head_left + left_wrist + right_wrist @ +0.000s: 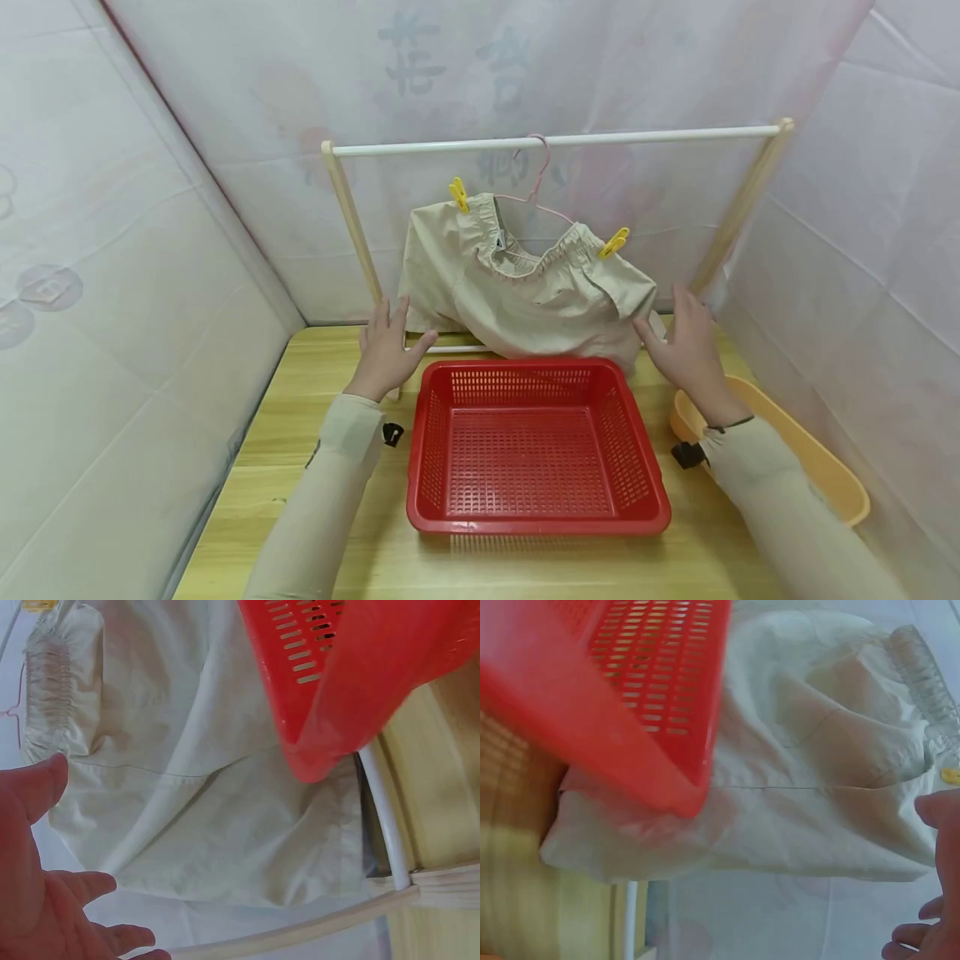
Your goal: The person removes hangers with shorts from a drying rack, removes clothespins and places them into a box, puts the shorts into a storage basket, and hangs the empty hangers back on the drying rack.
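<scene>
Beige shorts (547, 308) with a gathered elastic waistband hang from a pink hanger (542, 171). Two yellow clothespins, a left clothespin (459, 195) and a right clothespin (614, 242), clip the waistband, which slopes down to the right. My left hand (390, 354), fingers spread and holding nothing, is at the lower left side of the shorts. On the other side, my right hand (686, 346) is raised with its thumb close to the fabric's right edge; whether it touches cannot be told. Both wrist views show the shorts in front of bare fingers.
A white rail (645, 138) on wooden posts carries the hanger. In front of the shorts stands a red perforated basket (540, 529), nothing inside it. An orange-yellow tub (832, 467) lies at the right, partly behind my right forearm. Pale cloth walls (862, 208) enclose the wooden table (247, 508).
</scene>
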A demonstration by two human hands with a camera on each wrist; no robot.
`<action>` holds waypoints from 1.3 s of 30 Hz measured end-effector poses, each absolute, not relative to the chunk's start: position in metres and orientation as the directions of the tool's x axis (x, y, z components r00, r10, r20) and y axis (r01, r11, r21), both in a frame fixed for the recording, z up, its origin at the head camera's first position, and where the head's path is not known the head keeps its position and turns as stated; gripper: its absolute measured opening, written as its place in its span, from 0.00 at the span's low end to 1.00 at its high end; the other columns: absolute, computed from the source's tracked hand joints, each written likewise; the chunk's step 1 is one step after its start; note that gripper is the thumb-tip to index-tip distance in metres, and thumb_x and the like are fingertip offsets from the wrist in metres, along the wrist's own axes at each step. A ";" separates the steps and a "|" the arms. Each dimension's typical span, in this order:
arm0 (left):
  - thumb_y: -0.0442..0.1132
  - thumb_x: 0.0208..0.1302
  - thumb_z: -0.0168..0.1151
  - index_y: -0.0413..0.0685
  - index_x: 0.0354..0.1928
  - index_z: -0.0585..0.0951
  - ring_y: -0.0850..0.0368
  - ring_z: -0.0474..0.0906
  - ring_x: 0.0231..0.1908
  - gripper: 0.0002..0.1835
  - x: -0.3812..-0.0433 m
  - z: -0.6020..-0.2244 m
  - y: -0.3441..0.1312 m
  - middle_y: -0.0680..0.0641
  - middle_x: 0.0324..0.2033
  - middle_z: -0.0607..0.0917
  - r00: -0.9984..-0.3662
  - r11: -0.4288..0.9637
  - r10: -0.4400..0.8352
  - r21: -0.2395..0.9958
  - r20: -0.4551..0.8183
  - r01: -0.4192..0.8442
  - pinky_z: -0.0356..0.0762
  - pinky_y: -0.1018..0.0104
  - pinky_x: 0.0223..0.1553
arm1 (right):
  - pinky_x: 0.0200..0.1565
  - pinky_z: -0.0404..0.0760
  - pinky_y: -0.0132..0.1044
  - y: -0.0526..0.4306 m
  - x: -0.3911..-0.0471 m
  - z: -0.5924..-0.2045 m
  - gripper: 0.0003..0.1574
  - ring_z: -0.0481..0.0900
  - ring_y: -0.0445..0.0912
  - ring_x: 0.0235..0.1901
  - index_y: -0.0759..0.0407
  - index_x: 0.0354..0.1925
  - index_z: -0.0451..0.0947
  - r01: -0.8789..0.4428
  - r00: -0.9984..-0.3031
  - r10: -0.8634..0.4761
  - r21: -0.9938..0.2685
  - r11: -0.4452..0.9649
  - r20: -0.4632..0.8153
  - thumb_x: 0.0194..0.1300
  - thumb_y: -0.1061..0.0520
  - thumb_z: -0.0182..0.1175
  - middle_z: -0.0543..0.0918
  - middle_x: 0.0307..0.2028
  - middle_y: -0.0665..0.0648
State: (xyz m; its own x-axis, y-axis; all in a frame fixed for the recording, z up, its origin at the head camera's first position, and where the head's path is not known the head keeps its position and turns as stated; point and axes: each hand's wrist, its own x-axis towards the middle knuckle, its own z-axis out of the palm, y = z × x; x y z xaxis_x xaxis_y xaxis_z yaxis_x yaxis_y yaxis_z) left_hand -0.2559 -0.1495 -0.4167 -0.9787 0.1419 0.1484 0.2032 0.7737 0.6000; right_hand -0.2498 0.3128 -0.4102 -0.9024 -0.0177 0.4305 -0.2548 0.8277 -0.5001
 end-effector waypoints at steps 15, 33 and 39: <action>0.64 0.76 0.51 0.60 0.84 0.48 0.34 0.45 0.79 0.43 -0.260 -0.436 -0.156 0.37 0.81 0.49 -0.975 0.634 0.100 0.743 0.196 0.214 0.52 0.31 0.72 | 0.68 0.56 0.72 0.309 -0.265 -0.387 0.54 0.55 0.71 0.74 0.63 0.82 0.41 -0.232 -0.941 0.016 -0.680 0.696 0.337 0.78 0.39 0.54 0.55 0.77 0.74; 0.59 0.81 0.48 0.45 0.83 0.50 0.39 0.50 0.79 0.41 -0.258 -0.453 -0.158 0.38 0.80 0.54 -0.965 0.562 0.135 0.784 0.226 0.262 0.51 0.39 0.75 | 0.67 0.70 0.51 0.289 -0.299 -0.365 0.39 0.67 0.64 0.70 0.69 0.77 0.56 -0.265 -0.956 -0.040 -0.793 0.548 0.292 0.81 0.49 0.54 0.67 0.71 0.73; 0.61 0.80 0.46 0.50 0.83 0.48 0.38 0.49 0.79 0.41 -0.255 -0.456 -0.157 0.38 0.80 0.53 -0.972 0.555 0.141 0.798 0.188 0.235 0.50 0.38 0.75 | 0.69 0.65 0.60 0.284 -0.310 -0.364 0.41 0.68 0.65 0.68 0.66 0.78 0.54 -0.276 -0.947 -0.029 -0.768 0.578 0.319 0.80 0.49 0.55 0.71 0.67 0.74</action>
